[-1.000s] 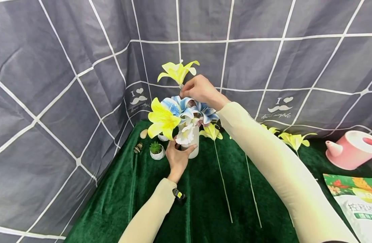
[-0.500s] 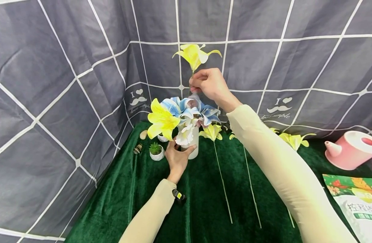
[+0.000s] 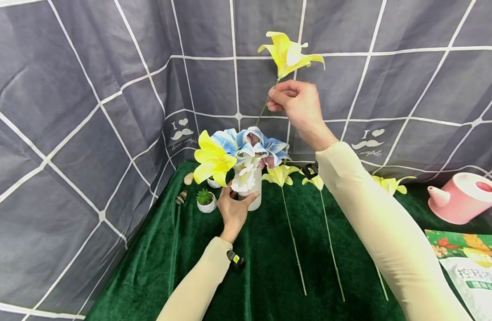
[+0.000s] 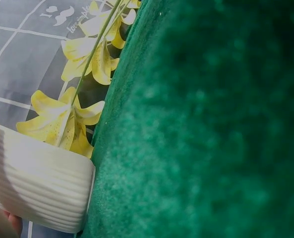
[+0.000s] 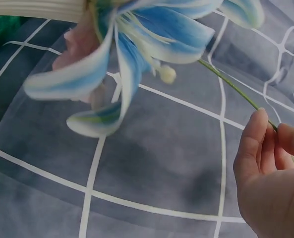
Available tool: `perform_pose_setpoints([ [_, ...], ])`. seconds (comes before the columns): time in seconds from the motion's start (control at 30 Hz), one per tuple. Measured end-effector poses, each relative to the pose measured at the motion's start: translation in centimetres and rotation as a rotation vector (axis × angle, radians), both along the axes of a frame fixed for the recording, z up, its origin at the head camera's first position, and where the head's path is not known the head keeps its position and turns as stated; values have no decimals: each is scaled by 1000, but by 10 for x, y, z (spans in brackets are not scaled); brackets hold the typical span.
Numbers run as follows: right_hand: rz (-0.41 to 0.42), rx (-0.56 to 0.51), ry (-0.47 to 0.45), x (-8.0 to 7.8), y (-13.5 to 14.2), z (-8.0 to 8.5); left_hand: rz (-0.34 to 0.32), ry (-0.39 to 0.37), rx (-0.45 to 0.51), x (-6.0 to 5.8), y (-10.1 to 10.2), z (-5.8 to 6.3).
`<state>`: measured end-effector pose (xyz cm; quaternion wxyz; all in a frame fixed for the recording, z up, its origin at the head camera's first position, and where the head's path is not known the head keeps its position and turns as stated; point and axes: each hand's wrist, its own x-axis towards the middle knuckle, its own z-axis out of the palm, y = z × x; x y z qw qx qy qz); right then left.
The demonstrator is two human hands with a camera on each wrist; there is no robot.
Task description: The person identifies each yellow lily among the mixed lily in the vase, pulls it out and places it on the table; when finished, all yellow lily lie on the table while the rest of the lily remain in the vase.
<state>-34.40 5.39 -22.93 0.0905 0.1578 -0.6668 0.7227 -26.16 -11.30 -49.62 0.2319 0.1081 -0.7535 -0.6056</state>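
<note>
My left hand (image 3: 233, 211) grips the ribbed white vase (image 3: 255, 198) near its base, thumb on one side and fingers on the other; the left wrist view shows the vase wall close up. Blue lilies (image 3: 239, 145), a white flower (image 3: 246, 180) and a yellow lily (image 3: 214, 161) crowd its mouth. Above them, my right hand (image 3: 302, 107) pinches the stem of another yellow lily (image 3: 287, 55) just under the bloom. That thin green stem (image 5: 231, 85) slants down behind the blue petals, so its lower end is hidden.
Several long-stemmed yellow lilies (image 3: 279, 175) lie right of the vase. A potted succulent (image 3: 206, 200), a striped stone (image 3: 181, 197) and a pale stone (image 3: 188, 179) are to the left. A pink watering can (image 3: 456, 203) and a printed bag (image 3: 472, 272) stand at right. Grey checked curtain (image 3: 350, 26) hangs behind.
My right hand has moved up and to the right with the yellow lily, and more of its stem shows above the blue flowers. The left hand has stayed on the vase.
</note>
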Motion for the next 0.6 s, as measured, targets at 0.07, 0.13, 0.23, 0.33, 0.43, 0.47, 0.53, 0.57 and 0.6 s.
perform_pose_setpoints([
  [0.07, -11, -40, 5, 2, 4, 2, -2, 0, 8, 0, 0, 0],
  [0.13, -22, -76, 16, 4, 9, 4, -2, 1, 12, 0, 0, 0],
  [0.23, -34, -123, 34, 6, 15, 6, -4, 8, 15, -1, -1, 0],
  [0.33, -37, -177, 51, 10, 22, 8, -7, 20, 10, -1, -2, 0],
  [0.43, -38, -221, 72, 13, 28, 10, -3, 29, -3, -1, -2, -1],
  [0.47, -37, -236, 77, 14, 30, 10, 0, 30, -9, -1, -3, -1],
  [0.53, -36, -256, 90, 16, 32, 11, 5, 29, -18, -1, -4, -1],
  [0.57, -36, -253, 99, 16, 33, 11, 8, 27, -23, -1, -4, -2],
  [0.6, -31, -255, 104, 16, 33, 11, 10, 26, -25, -1, -4, -2],
])
